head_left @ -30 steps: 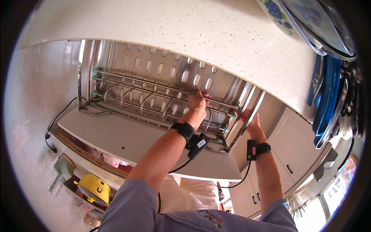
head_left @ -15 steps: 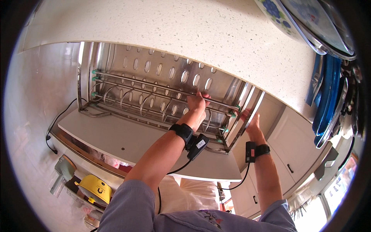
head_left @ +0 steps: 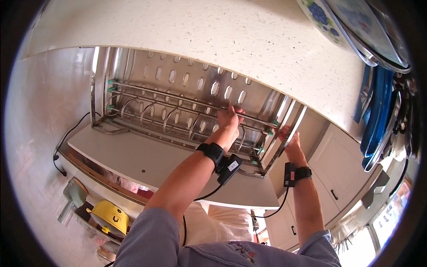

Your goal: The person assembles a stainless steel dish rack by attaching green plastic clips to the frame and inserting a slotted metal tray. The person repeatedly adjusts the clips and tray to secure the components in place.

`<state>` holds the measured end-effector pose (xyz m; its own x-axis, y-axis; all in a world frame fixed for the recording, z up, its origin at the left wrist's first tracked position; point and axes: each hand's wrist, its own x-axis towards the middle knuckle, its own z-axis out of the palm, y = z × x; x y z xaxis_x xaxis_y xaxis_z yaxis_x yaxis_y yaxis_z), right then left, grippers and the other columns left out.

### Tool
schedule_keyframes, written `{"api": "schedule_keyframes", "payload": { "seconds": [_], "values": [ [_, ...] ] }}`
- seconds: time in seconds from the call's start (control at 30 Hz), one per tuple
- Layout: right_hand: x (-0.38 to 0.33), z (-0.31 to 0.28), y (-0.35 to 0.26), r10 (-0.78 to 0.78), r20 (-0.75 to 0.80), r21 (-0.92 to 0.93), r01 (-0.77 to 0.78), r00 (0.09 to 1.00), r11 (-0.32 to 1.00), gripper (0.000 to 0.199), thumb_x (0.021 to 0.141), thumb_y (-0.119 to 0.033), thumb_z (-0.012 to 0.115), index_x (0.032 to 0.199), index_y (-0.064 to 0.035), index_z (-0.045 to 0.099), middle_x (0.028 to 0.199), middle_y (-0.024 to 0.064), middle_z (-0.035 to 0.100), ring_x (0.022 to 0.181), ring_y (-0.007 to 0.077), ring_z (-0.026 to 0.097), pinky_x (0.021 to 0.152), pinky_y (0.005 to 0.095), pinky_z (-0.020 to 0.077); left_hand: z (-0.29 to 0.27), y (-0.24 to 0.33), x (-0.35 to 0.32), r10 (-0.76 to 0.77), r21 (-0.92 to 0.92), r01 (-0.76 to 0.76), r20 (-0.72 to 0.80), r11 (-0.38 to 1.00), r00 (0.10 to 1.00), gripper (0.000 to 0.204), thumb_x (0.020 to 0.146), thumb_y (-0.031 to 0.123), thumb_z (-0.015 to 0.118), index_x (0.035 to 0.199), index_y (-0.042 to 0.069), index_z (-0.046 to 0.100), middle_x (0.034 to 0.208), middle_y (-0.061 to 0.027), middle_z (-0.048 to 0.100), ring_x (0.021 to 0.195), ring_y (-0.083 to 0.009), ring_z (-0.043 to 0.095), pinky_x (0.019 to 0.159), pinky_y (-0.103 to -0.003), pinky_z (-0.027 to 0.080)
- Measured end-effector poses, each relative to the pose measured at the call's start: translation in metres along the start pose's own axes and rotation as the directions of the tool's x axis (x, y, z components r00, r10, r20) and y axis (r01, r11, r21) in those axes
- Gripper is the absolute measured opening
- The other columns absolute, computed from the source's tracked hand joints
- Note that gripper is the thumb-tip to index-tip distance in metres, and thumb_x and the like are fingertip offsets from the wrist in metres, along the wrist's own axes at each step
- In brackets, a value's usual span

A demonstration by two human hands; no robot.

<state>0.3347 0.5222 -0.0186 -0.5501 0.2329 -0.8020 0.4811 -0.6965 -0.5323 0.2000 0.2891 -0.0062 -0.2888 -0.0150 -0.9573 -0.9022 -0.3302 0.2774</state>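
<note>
- Head view looks up at a steel dish rack (head_left: 178,107) set on a white shelf (head_left: 147,160) under a speckled slab (head_left: 231,40).
- Left hand (head_left: 229,119) is curled around a rack rail (head_left: 187,103), fingers wrapped over it.
- Right hand (head_left: 290,141) lies flat and wide against the rack's end frame (head_left: 284,129), gripping nothing.
- Step in hand seems to be steadying or shifting the rack.
- Any next move would need both hands working evenly, with the rack kept level on the shelf.
</note>
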Motion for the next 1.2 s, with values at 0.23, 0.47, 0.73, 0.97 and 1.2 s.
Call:
{"api": "schedule_keyframes", "payload": {
  "seconds": [0.23,0.47,0.73,0.97,1.2],
  "values": [
    [-0.006,0.034,-0.003,0.020,-0.138,-0.103,-0.034,0.990,0.994,0.017,0.086,-0.009,0.052,0.095,0.0047,0.049,0.071,0.0046,0.053,0.065,0.0186,0.058,0.062,0.0305,0.0517,-0.004,0.001,0.004,0.011,-0.024,-0.011,-0.013,1.000,1.000,0.019,0.096,0.019,0.037,0.099,0.004,0.048,0.082,-0.0078,0.062,0.069,-0.0174,0.062,0.057,-0.028,0.053],
    [0.006,0.004,0.001,0.027,-0.096,-0.044,-0.032,0.995,0.999,0.025,0.089,-0.015,0.043,0.095,0.0092,0.047,0.079,0.0121,0.057,0.074,0.0266,0.061,0.072,0.0355,0.0533,-0.001,-0.006,0.009,0.026,-0.001,-0.026,-0.016,1.000,1.000,0.017,0.096,0.019,0.038,0.096,0.005,0.048,0.080,-0.0074,0.062,0.068,-0.0168,0.062,0.055,-0.028,0.052],
    [-0.011,0.051,-0.010,-0.070,-0.244,-0.161,0.031,0.967,0.986,0.010,0.078,0.005,0.056,0.080,0.0112,0.049,0.086,0.0226,0.060,0.075,0.0324,0.064,0.071,0.0400,0.0574,-0.001,-0.008,0.012,0.039,0.013,-0.039,-0.033,0.999,0.999,0.017,0.096,0.020,0.040,0.091,0.006,0.049,0.078,-0.0058,0.063,0.067,-0.0146,0.062,0.052,-0.026,0.051],
    [-0.017,0.068,-0.013,-0.118,-0.283,-0.235,0.051,0.952,0.971,0.009,0.077,0.005,0.058,0.081,0.0112,0.052,0.080,0.0192,0.061,0.069,0.0297,0.065,0.065,0.0375,0.0583,-0.003,-0.010,0.019,0.063,0.054,-0.061,-0.041,0.997,0.997,0.018,0.095,0.019,0.039,0.091,0.006,0.050,0.079,-0.0051,0.062,0.067,-0.0146,0.062,0.053,-0.026,0.051],
    [-0.014,0.038,-0.004,-0.072,-0.190,-0.202,0.033,0.979,0.979,0.030,0.087,-0.019,0.039,0.079,0.0078,0.049,0.084,0.0245,0.060,0.078,0.0372,0.064,0.079,0.0424,0.0533,0.002,-0.004,0.003,0.034,0.033,-0.032,-0.068,0.999,0.997,0.018,0.095,0.018,0.038,0.089,0.006,0.050,0.078,-0.0047,0.061,0.067,-0.0150,0.061,0.054,-0.027,0.050]
  ]
}}
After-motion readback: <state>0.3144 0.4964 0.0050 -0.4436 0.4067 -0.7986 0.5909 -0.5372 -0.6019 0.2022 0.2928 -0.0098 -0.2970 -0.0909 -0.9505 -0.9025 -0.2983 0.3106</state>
